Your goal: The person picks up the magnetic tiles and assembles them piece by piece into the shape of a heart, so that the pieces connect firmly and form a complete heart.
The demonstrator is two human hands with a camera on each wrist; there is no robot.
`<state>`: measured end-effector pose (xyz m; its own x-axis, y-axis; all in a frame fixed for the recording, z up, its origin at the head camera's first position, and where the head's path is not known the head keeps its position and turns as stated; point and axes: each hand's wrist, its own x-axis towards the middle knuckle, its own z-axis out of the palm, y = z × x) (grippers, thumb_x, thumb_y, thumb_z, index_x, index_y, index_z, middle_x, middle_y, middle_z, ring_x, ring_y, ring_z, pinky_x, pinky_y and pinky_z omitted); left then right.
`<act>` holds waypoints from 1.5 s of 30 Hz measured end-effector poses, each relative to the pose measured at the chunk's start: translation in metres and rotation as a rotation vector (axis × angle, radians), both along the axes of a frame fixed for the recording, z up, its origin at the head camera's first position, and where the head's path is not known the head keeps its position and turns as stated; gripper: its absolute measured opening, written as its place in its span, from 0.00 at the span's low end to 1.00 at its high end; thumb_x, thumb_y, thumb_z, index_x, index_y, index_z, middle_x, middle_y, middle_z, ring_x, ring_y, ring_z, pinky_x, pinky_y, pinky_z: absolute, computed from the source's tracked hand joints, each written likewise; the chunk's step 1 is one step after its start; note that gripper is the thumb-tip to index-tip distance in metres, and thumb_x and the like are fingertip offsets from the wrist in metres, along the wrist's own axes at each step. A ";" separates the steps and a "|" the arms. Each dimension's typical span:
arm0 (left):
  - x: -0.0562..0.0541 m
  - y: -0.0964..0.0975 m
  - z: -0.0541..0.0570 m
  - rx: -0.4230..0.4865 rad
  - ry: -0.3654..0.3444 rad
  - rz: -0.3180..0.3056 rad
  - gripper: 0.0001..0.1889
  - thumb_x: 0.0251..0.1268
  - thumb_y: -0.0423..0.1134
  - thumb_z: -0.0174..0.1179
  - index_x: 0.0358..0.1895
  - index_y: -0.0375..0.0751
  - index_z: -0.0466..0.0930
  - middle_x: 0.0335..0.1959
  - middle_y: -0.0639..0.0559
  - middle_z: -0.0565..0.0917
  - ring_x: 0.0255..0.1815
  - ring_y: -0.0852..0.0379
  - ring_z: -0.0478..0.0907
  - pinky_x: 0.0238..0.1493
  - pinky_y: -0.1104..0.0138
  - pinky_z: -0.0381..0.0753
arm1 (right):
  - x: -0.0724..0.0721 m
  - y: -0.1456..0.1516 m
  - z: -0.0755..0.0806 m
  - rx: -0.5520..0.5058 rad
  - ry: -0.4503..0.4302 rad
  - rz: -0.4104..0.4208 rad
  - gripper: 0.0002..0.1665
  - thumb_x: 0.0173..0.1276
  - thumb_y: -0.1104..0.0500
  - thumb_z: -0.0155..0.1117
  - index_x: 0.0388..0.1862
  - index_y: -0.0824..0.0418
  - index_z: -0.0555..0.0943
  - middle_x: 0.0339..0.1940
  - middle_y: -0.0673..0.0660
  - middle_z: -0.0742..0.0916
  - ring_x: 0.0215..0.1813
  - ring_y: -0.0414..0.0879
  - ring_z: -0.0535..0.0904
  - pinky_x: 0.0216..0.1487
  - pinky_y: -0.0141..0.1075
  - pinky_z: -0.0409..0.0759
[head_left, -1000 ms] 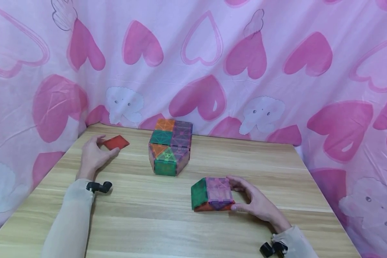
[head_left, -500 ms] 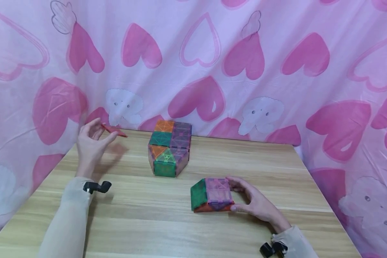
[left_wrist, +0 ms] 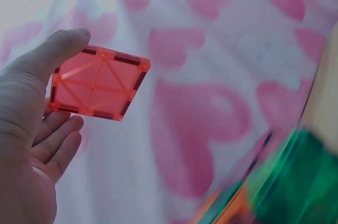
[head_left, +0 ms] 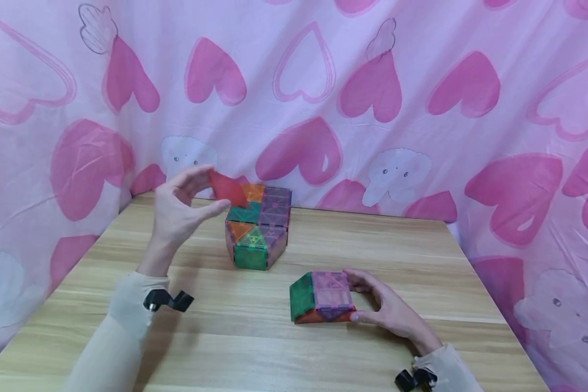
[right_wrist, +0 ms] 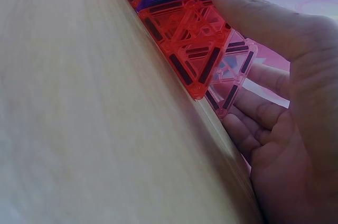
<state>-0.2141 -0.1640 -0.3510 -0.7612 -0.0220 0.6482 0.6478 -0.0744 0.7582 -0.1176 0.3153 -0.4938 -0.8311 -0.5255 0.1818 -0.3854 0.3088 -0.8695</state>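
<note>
My left hand (head_left: 178, 212) pinches a red square magnetic tile (head_left: 228, 189) by its edge, raised above the table in front of the back-left corner of a larger magnetic-tile structure (head_left: 251, 257). In the left wrist view the clear red tile (left_wrist: 95, 84) shows dark magnets along its edges, with the thumb on its upper edge. My right hand (head_left: 389, 305) holds the right end of a smaller magnetic-tile block (head_left: 332, 291), which rests on the table. It has a green slope, a pink top and red triangles (right_wrist: 185, 39); the thumb lies at its front, the other fingers behind.
The wooden table (head_left: 255, 348) carries both structures, the larger standing toward the back, left of centre. A pink heart-print curtain (head_left: 299, 81) hangs along the back and both sides. Black wrist mounts (head_left: 169, 299) sit on both sleeves.
My left hand has lifted the red tile off the table and carried it right, toward the larger structure. My right hand and the smaller block have stayed in place.
</note>
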 end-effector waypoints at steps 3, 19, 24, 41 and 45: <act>0.014 0.024 0.003 -0.093 -0.025 -0.049 0.37 0.51 0.19 0.84 0.69 0.33 0.85 0.60 0.40 0.91 0.59 0.51 0.90 0.67 0.65 0.85 | 0.000 0.001 -0.001 0.004 0.000 0.003 0.53 0.71 0.64 0.81 0.89 0.56 0.65 0.79 0.59 0.79 0.77 0.45 0.76 0.77 0.32 0.73; 0.072 0.184 -0.052 -0.511 -0.133 -0.203 0.40 0.47 0.50 0.92 0.67 0.54 0.86 0.58 0.64 0.90 0.59 0.61 0.86 0.62 0.60 0.87 | 0.002 0.001 0.000 -0.006 -0.008 0.007 0.56 0.69 0.65 0.82 0.90 0.50 0.64 0.79 0.57 0.80 0.76 0.47 0.77 0.78 0.33 0.73; 0.080 0.204 -0.073 -0.591 -0.128 -0.199 0.41 0.46 0.53 0.92 0.67 0.50 0.85 0.62 0.58 0.89 0.64 0.59 0.85 0.67 0.58 0.86 | 0.002 0.001 0.000 -0.021 -0.006 0.008 0.59 0.68 0.66 0.83 0.92 0.51 0.61 0.82 0.60 0.77 0.77 0.46 0.76 0.78 0.30 0.70; 0.082 0.190 -0.104 -0.825 -0.164 -0.147 0.57 0.44 0.68 0.88 0.81 0.54 0.75 0.73 0.58 0.81 0.74 0.56 0.76 0.76 0.49 0.78 | 0.003 -0.001 0.000 -0.043 0.000 0.021 0.46 0.70 0.66 0.82 0.84 0.59 0.72 0.77 0.63 0.81 0.72 0.48 0.81 0.76 0.31 0.75; 0.080 0.166 -0.116 -0.862 -0.242 -0.185 0.63 0.42 0.68 0.89 0.85 0.51 0.70 0.77 0.54 0.77 0.77 0.53 0.73 0.79 0.45 0.75 | 0.002 0.002 0.002 -0.029 -0.044 0.005 0.44 0.70 0.64 0.82 0.82 0.57 0.74 0.76 0.61 0.82 0.72 0.48 0.81 0.75 0.30 0.75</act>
